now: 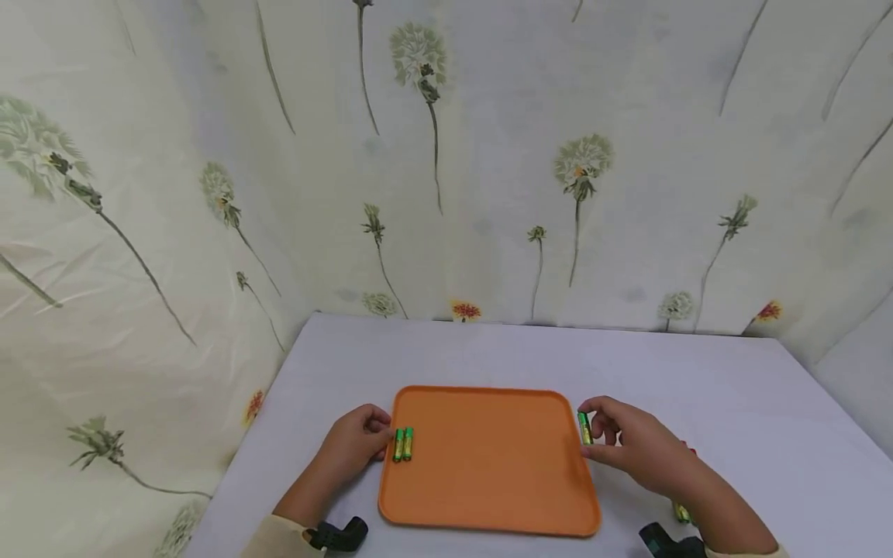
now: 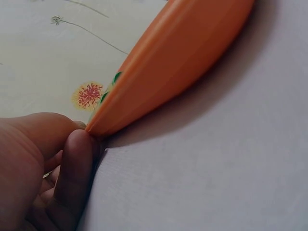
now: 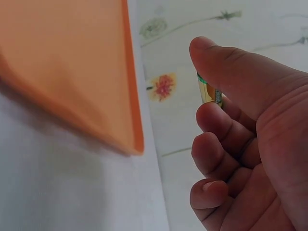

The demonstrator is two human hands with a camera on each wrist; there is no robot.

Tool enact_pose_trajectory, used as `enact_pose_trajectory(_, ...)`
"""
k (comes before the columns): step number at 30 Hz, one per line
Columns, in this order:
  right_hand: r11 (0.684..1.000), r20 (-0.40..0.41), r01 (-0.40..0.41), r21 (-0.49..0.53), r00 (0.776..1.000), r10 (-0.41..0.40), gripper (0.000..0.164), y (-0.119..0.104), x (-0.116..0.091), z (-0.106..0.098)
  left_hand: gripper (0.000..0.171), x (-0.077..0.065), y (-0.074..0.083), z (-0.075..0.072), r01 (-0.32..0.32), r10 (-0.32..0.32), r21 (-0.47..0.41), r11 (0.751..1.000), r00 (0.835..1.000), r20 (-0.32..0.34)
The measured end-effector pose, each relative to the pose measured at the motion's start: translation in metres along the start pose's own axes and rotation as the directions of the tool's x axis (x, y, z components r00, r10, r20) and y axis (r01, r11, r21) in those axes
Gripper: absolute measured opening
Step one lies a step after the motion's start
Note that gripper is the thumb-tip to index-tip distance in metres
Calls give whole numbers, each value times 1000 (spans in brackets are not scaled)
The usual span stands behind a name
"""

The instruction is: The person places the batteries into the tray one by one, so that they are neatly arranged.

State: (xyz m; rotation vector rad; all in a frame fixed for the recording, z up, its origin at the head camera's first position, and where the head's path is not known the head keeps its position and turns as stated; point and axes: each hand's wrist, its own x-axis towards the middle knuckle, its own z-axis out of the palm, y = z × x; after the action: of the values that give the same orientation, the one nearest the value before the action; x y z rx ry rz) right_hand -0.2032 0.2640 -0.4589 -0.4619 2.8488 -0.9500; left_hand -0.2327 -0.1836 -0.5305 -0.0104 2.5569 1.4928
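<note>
An orange tray (image 1: 488, 457) lies on the white table. Two green and gold batteries (image 1: 403, 445) stand side by side near its left rim. My left hand (image 1: 357, 442) pinches that left rim between thumb and fingers, and the left wrist view shows the fingertips right at the tray's edge (image 2: 159, 72). Just beyond the right rim, my right hand (image 1: 628, 438) holds another green and gold battery (image 1: 584, 428) between thumb and index finger. In the right wrist view this battery (image 3: 210, 91) is partly hidden by the thumb, with the other fingers curled below.
More batteries (image 1: 681, 511) lie on the table to the right, mostly hidden under the right forearm. White cloth covers the table (image 1: 732, 403). A flower-printed curtain (image 1: 488, 194) hangs behind and to the left. Dark wrist devices (image 1: 342, 535) sit on both wrists.
</note>
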Motion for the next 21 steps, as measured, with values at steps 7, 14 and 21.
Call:
enact_pose_trajectory(7,1000,-6,15,8,1000,-15,53,-17,11,1,21,2,2,1,-23,23,-5,1000,1000,2)
enact_pose_trajectory(14,997,25,44,71,999,-46,54,-34,26,8,20,3,5,0,-34,34,-1,999,999,-2)
enact_pose_trajectory(21,989,71,52,136,996,-62,55,-45,44,26,20,1,0,-3,0,0,14,1000,1000,-5)
